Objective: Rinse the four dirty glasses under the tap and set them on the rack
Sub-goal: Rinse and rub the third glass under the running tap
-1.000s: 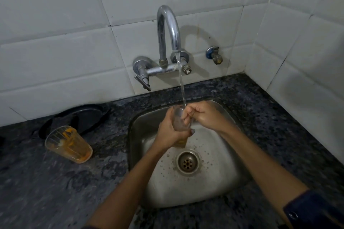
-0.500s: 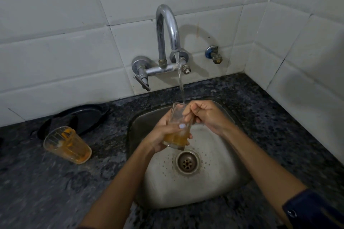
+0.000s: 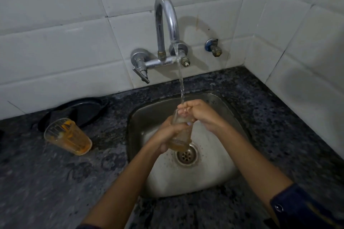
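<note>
Glass is over the sink, roughly above the drain, tilted a little, rim up under the tap stream. My left hand is wrapped round its middle, fingers curled onto the wall. My right hand sits at the rim with fingers bent into or over the mouth; I can't tell exactly how deep they go, but it has hold of the rim there. Water lands right where right hand meets rim. Orange liquid sits in the bottom, so I'd call this one mid-rinse, not clean yet.

Handling, my read: light, rigid, thin-walled, and wet, so slippery. Could be glass or clear plastic, can't tell; treat as breakable against the steel sink. Best hold is round the body as the left hand has it, not a rim pinch alone.

Second dirty glass stands on the dark stone counter left of the sink, well apart, orange streaks inside, just in front of a black tray. Other two glasses and the rack not in view.
</note>
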